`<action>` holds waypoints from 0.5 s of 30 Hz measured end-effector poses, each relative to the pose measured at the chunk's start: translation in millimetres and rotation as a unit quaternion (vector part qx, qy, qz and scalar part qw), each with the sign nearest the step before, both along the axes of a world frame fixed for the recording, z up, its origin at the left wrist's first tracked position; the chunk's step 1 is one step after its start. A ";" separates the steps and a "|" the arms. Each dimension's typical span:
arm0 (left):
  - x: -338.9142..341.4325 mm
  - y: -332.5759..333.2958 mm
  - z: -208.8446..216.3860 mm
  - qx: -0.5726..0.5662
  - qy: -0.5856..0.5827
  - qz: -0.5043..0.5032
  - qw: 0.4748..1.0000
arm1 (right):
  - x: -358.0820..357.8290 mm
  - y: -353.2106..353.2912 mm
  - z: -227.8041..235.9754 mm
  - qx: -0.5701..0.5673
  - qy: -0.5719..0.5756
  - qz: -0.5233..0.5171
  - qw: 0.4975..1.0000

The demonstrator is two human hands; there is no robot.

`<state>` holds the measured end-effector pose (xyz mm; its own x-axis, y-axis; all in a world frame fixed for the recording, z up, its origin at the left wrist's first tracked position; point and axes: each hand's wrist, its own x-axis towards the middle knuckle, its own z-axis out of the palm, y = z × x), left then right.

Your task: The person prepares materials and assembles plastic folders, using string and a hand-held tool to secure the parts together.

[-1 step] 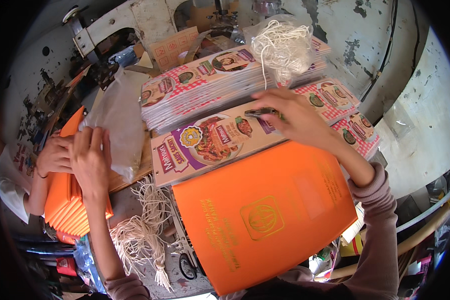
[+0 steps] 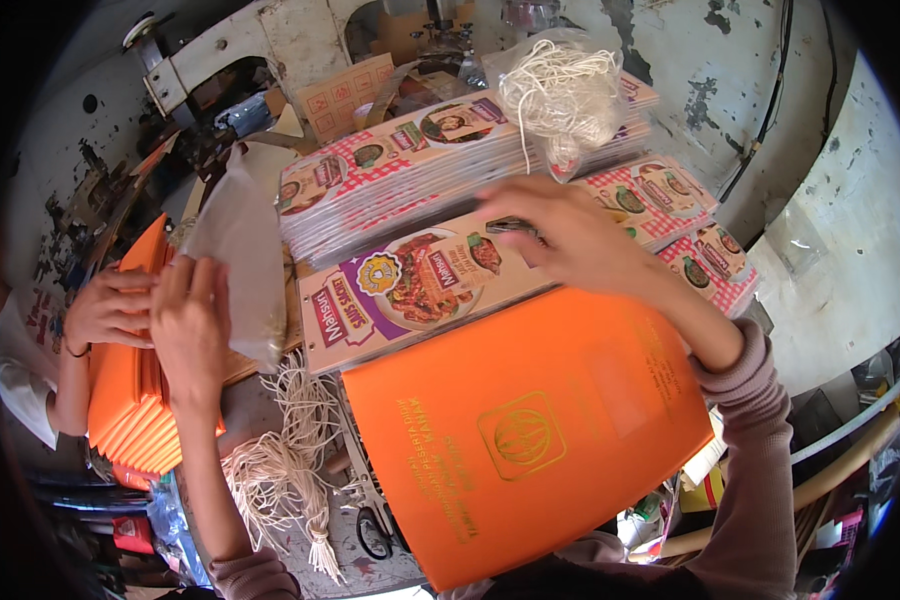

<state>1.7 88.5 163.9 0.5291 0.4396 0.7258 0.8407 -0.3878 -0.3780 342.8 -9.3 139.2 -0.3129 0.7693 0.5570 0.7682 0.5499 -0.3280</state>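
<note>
My left hand [image 2: 188, 335] has its fingers bent and pressed together on the edge of a translucent plastic bag [image 2: 238, 250], beside a stack of orange folders [image 2: 135, 400]. Over a printed card in a clear sleeve [image 2: 350, 325] hovers my right hand [image 2: 575, 235], slightly blurred, fingers stretched leftward. Just under it lies a small dark metal hand tool [image 2: 515, 230], partly covered; its exact kind is hidden. A large orange folder [image 2: 610, 470] with gold print lies in front of me, below the card.
Behind the card rise sleeved printed cards [image 2: 360, 205], topped by a bag of white cord [image 2: 560, 95]. Loose cord bundles [image 2: 290, 450] and black-handled scissors [image 2: 373, 535] lie near my left forearm. At left, another person's hand [image 2: 110, 310] rests on the orange folders.
My right hand has shifted left over the metal tool, which stays put on the card. My left hand has moved slightly right and the plastic bag's edge has shifted with it.
</note>
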 end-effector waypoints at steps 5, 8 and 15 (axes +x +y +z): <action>13.5 -10.0 -5.8 -0.317 -0.037 -0.106 0.942 | -66.0 34.1 -2.5 -0.001 0.014 0.114 0.993; 9.6 5.2 9.3 -0.512 -0.048 -0.150 0.845 | -85.0 32.4 -1.5 -0.069 -0.067 0.069 0.993; 14.0 101.9 -65.6 -0.312 0.274 0.181 0.892 | -116.7 34.2 -31.9 -0.064 -0.081 0.168 0.980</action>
